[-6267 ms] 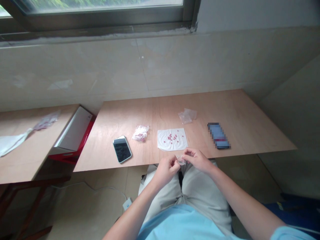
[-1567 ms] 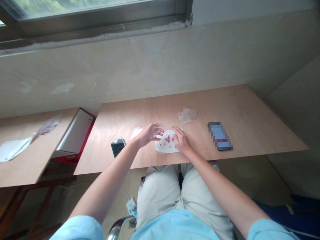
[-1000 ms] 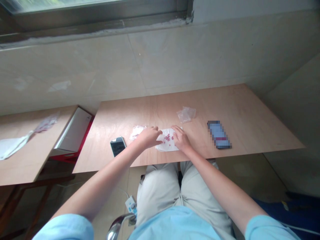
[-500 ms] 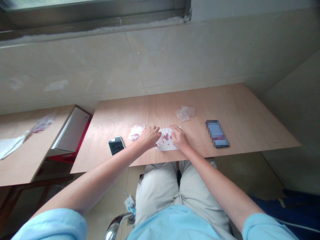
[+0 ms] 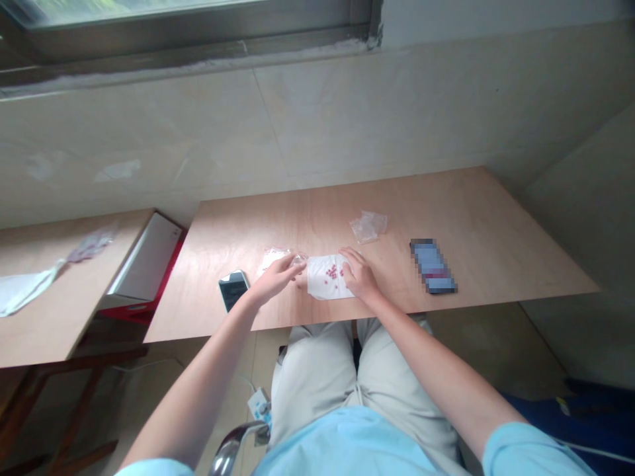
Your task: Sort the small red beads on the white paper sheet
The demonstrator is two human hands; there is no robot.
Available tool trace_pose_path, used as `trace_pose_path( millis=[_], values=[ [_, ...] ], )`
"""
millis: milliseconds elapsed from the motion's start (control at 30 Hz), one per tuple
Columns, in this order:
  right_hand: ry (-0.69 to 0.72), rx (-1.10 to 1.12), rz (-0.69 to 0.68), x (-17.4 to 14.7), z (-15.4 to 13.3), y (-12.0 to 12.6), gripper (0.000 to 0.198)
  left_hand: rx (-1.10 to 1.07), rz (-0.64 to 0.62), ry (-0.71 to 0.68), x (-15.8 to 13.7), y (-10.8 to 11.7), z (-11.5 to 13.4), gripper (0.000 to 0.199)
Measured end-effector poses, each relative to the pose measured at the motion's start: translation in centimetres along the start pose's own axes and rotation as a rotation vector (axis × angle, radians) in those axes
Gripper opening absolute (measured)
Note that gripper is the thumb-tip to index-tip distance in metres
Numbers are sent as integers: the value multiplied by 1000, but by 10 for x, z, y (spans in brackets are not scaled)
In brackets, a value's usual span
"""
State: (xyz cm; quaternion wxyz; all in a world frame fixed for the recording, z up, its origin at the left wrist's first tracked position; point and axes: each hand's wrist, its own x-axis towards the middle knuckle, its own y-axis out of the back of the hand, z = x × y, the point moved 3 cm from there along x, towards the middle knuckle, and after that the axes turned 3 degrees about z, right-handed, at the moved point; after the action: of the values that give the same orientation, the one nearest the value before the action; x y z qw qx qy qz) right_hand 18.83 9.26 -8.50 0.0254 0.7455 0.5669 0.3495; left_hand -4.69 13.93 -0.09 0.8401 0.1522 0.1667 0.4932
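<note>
Wooden tabletop [image 5: 426, 211] bears red-speckled white sheet [image 5: 316, 277] (right grip [image 5: 361, 276] apart, left grip [image 5: 272, 281] unclear).

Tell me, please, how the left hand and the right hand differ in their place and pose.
The left hand is beside the white sheet, partly hiding the shiny packet; the right hand lies over the sheet's right edge. The left hand points rightward, toward the sheet; the right hand points forward and leftward. Both hands are bare and at the same wooden table.
</note>
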Motion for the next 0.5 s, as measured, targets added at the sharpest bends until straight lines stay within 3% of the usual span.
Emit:
trace_pose_path(
  millis=[133, 233, 367, 500],
  values=[
    [-2, 14, 50, 0, -2, 4, 39, -696, -4, 148, -12, -21, -6, 49],
    [-19, 33, 98, 2, -6, 8, 34, -928, -4, 172, -18, -30, -5, 53],
    [-64, 121, 32, 9, -26, 4, 30, -845, -19, 151, -22, -39, -3, 63],
    [-153, 350, -286, 15, -53, -17, 32, -318, -97, 99, -26, -57, -3, 70]
  ],
)
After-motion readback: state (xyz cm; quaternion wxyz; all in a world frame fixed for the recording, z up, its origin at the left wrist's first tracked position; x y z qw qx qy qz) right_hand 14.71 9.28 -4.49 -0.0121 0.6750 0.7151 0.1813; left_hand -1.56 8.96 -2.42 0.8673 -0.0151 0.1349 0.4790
